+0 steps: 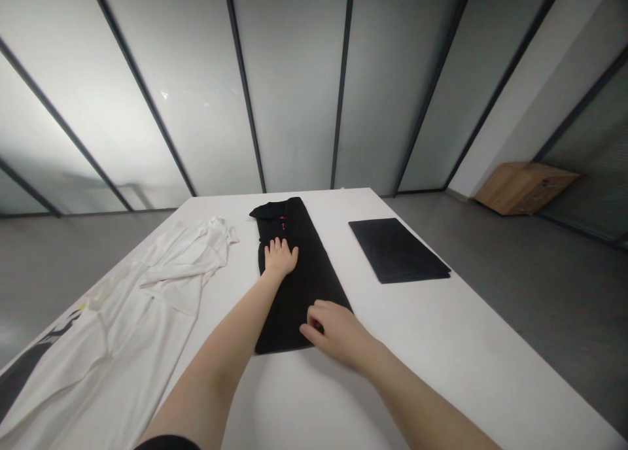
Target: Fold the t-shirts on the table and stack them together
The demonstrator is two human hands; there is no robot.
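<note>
Frosted glass wall [289,84] filled the background, beyond the white table [422,345]. White clothing [132,326] lay loose and rumpled along the table's left side, probably put there to leave the middle free. Wooden cabinet [520,188] stood on the floor at far right, away from the work. Black garment [311,273] was at table centre, stretched lengthwise from the person as a narrow strip, likely set square-on so both hands could reach it; far end uneven, near end fairly straight. Flat black stack [400,250] sat to its right, well apart, edges neat, seemingly parked out of the way. Left hand [280,259] lay palm down on the garment's left part, fingers spread and apart, clamped on nothing, apparently pressing the cloth flat. Right hand [338,332] was over the near right corner, fingers curled, thumb beneath; couldn't tell whether the tips met or pinched cloth. Small red marks [283,222] showed near the garment's far end, just beyond the left fingertips.
</note>
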